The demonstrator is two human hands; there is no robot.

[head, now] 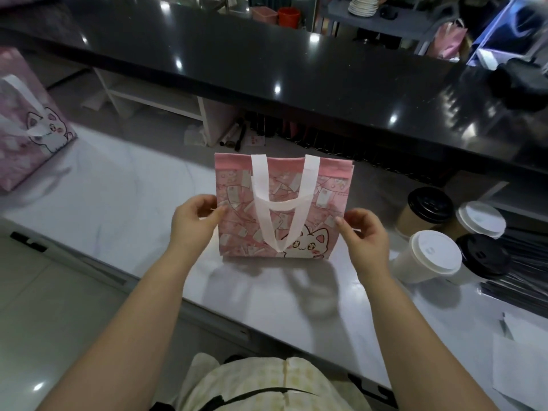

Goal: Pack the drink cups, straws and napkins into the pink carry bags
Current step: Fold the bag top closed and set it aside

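- We see the bag [296,185] at the middle of the white surface [118,197]. It is upright and flat, with its bottom edge on the surface.
- The left hand [194,223] pinches the bag's left edge between thumb and curled fingers.
- The right hand [366,235] pinches the right edge the same way, at about the same height.
- The bag's white handle [284,203] hangs down over its front, and a cartoon cat is printed at the lower right corner.
- Just right of the bag we count four lidded cups standing close together. A white cup [434,256] is nearest us and a brown cup [430,206] with a black lid is behind it. The other two are further right, one white-lidded and one black-lidded.
- Dark thin sticks [522,280] lie beyond the cups; we cannot tell whether they are straws.
- White sheets [522,369] lie at the surface's near right corner.
- A second bag [32,126] stands at the far left, well apart from the first.
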